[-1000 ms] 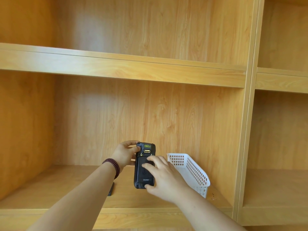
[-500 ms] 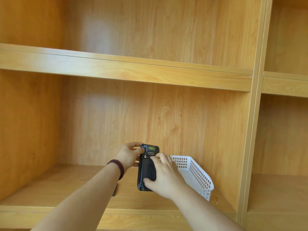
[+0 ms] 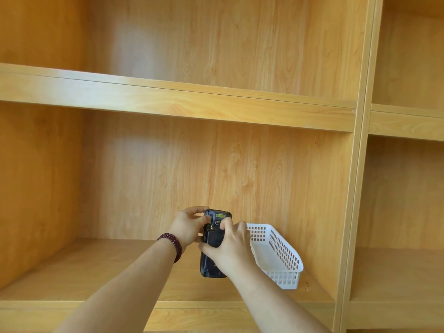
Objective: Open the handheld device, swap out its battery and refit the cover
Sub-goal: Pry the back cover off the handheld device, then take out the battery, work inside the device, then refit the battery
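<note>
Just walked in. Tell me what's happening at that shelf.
A person holds a black handheld device upright over the wooden shelf. The left hand grips its top corner, and the right hand wraps over its back, fingers near the top of the cover. A white basket sits on the shelf just to the right.

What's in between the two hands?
In the head view, the black handheld device, held upright, sits between the left hand and the right hand; both grip it.
</note>
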The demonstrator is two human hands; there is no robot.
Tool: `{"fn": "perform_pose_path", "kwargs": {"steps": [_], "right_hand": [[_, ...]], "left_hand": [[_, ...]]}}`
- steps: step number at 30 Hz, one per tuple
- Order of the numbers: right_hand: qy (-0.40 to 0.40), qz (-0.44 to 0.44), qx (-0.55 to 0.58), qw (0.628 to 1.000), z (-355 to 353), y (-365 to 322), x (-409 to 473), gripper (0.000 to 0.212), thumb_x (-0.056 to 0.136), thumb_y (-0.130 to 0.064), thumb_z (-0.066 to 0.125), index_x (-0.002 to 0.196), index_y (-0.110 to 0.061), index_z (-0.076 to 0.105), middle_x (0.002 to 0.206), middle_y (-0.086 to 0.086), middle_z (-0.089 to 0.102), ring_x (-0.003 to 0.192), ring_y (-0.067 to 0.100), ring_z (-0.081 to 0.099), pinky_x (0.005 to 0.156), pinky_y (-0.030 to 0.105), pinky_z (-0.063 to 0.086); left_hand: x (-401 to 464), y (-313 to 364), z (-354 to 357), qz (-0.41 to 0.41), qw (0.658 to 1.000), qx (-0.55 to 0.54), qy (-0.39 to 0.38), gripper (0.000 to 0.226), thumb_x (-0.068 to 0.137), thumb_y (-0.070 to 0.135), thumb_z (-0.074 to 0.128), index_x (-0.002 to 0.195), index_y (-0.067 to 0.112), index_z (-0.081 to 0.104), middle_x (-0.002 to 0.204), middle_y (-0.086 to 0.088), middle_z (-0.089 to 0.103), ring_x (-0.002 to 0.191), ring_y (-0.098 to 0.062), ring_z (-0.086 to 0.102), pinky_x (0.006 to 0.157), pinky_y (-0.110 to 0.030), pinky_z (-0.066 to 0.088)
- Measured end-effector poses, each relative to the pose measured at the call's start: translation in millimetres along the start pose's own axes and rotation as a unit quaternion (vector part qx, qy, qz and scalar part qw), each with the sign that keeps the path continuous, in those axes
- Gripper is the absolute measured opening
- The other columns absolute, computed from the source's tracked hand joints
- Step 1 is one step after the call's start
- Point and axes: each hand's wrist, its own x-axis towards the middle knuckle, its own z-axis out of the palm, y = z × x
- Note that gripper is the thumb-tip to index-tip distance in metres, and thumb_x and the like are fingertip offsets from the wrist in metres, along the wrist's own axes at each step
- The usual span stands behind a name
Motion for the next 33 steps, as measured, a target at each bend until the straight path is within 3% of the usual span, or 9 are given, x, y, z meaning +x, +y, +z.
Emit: {"fn": "perform_pose_path", "kwargs": {"steps": [3,12,17,20,24,29,33], "right_hand": [[0.027,0.003,-0.003,1.0,5,2,0,0.057,0.066,-0.054,0.071,0.105,-0.03,0.036,0.106,-0.003,0.033,0.102,0.019,0.039,0.079,0.032,0.051],[0.114,-0.027,-0.02,0.993,25,0,-13,0.056,0.074,-0.048,0.066,0.116,-0.03,0.033,0.107,-0.003,0.039,0.094,0.018,0.054,0.067,0.036,0.058],[0.146,-0.016,0.09,0.985,-10,-6,1,0.049,0.079,-0.044,0.069,0.118,-0.026,0.046,0.111,-0.006,0.047,0.098,0.013,0.053,0.073,0.028,0.053],[0.111,0.064,0.111,0.986,-22,6,18,0.043,0.079,-0.045,0.066,0.114,-0.024,0.052,0.103,-0.003,0.056,0.087,0.016,0.062,0.071,0.034,0.056],[-0.001,0.153,0.1,0.983,3,31,12,0.025,0.082,-0.038,0.06,0.1,-0.02,0.06,0.083,0.002,0.071,0.066,0.018,0.071,0.058,0.034,0.057],[-0.093,0.159,-0.081,0.98,37,52,1,0.031,0.085,-0.037,0.059,0.11,-0.018,0.06,0.101,0.0,0.068,0.078,0.016,0.063,0.05,0.024,0.044],[-0.097,0.124,-0.211,0.965,51,65,-5,0.037,0.083,-0.046,0.058,0.109,-0.021,0.064,0.105,-0.002,0.069,0.099,0.02,0.064,0.075,0.028,0.05]], "left_hand": [[1,-4,0,-0.006,1.0,-0.011,0.004,0.023,0.092,0.007,0.06,0.114,0.012,0.062,0.097,-0.017,0.073,0.08,-0.027,0.069,0.066,-0.04,0.062],[5,-10,0,-0.017,0.999,-0.035,0.007,0.025,0.093,0.005,0.058,0.118,0.008,0.061,0.092,-0.015,0.072,0.068,-0.021,0.069,0.054,-0.032,0.059],[8,-20,-7,-0.023,0.999,-0.036,0.009,0.027,0.094,0.005,0.058,0.12,0.008,0.06,0.088,-0.013,0.073,0.068,-0.02,0.068,0.057,-0.034,0.059],[9,-23,-16,-0.027,0.999,-0.04,0.016,0.027,0.094,0.006,0.058,0.121,0.009,0.059,0.087,-0.012,0.073,0.07,-0.021,0.069,0.059,-0.035,0.06],[12,-20,-28,-0.027,0.998,-0.039,0.04,0.027,0.094,0.006,0.058,0.12,0.011,0.059,0.085,-0.009,0.072,0.066,-0.018,0.067,0.057,-0.032,0.058],[13,-19,-36,-0.027,0.998,-0.039,0.035,0.028,0.095,0.008,0.057,0.123,0.011,0.059,0.087,-0.008,0.071,0.068,-0.017,0.067,0.058,-0.032,0.058],[15,-22,-34,-0.03,0.998,-0.045,0.03,0.029,0.094,0.008,0.058,0.123,0.011,0.059,0.09,-0.009,0.073,0.067,-0.016,0.068,0.055,-0.031,0.058]]}}
